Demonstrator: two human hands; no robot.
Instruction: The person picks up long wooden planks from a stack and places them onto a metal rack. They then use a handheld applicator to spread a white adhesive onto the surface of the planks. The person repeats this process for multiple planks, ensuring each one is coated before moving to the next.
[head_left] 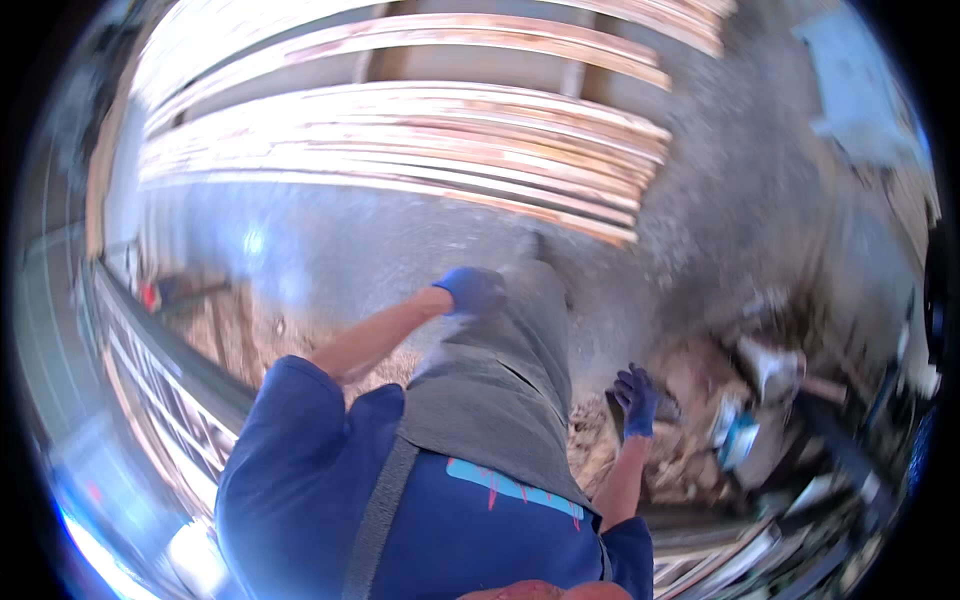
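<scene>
Wooden boards [420, 140] lie flat ahead of both hands, in a close-set row beyond the person's body, with nothing gripping them. Nearest the camera, a grey apron [490, 400] hangs over the person's front and legs. The right hand [636, 400], in a dark blue glove, is out to the right of the apron with its fingers parted and loosely bent; nothing shows in its grasp, though a dark edge lies just beside it. Below it spreads brown, littered debris [590, 435], with a light-blue packet [738, 440] off to its right. The left hand [472, 291], in a brighter blue glove, is farther forward, over or against the apron's edge; blur hides its fingers, so how far it is closed, and whether it holds anything, cannot be told. Past it comes a strip of grey floor [350, 230], which keeps hand and wood apart. The row's long axis runs crosswise, left to right, its right end angling toward the person. The left hand is the nearer one, facing the near long side; the right hand lies well back from the right-hand ends. Farther off, another board row [480, 30] runs roughly alongside.
</scene>
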